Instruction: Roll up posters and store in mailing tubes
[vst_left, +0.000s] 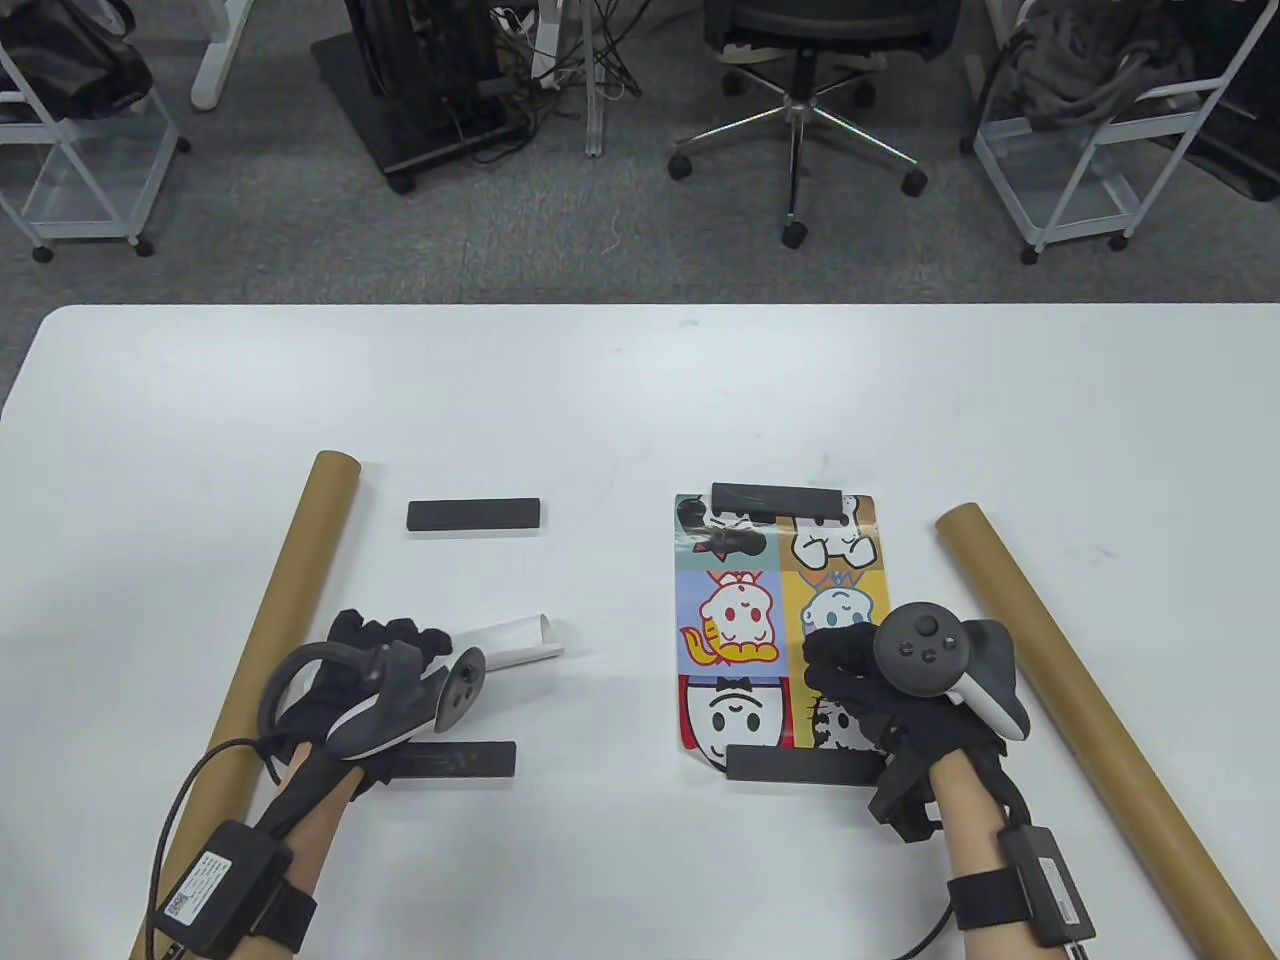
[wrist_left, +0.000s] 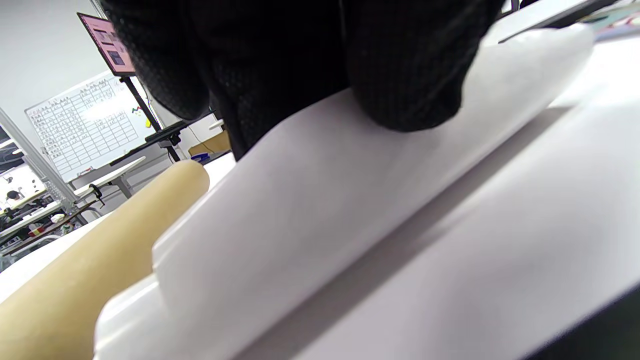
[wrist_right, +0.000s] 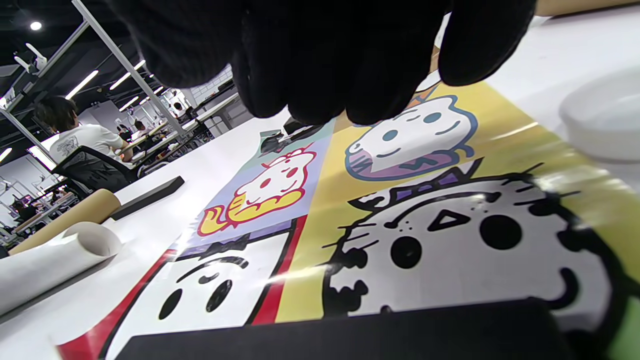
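A white rolled poster (vst_left: 510, 641) (wrist_left: 325, 200) (wrist_right: 50, 265) lies on the table left of centre. My left hand (vst_left: 385, 640) is on its near end, with the fingers (wrist_left: 410, 75) curled over the top of the roll. A brown mailing tube (vst_left: 270, 650) (wrist_left: 100, 250) lies just left of it. A colourful cartoon poster (vst_left: 760, 620) (wrist_right: 400, 200) lies flat, pinned by black bars at its far edge (vst_left: 775, 497) and near edge (vst_left: 800, 765) (wrist_right: 350, 335). My right hand (vst_left: 850, 670) hovers over its near right part, fingers (wrist_right: 310, 75) loosely curled and holding nothing. A second tube (vst_left: 1090, 720) lies to the right.
Two more black bars lie on the left side, one far (vst_left: 473, 515) (wrist_right: 145, 197) and one near my left wrist (vst_left: 460, 760). Beyond the far table edge (vst_left: 640, 306) stand an office chair (vst_left: 795, 110) and wire carts (vst_left: 1090, 150).
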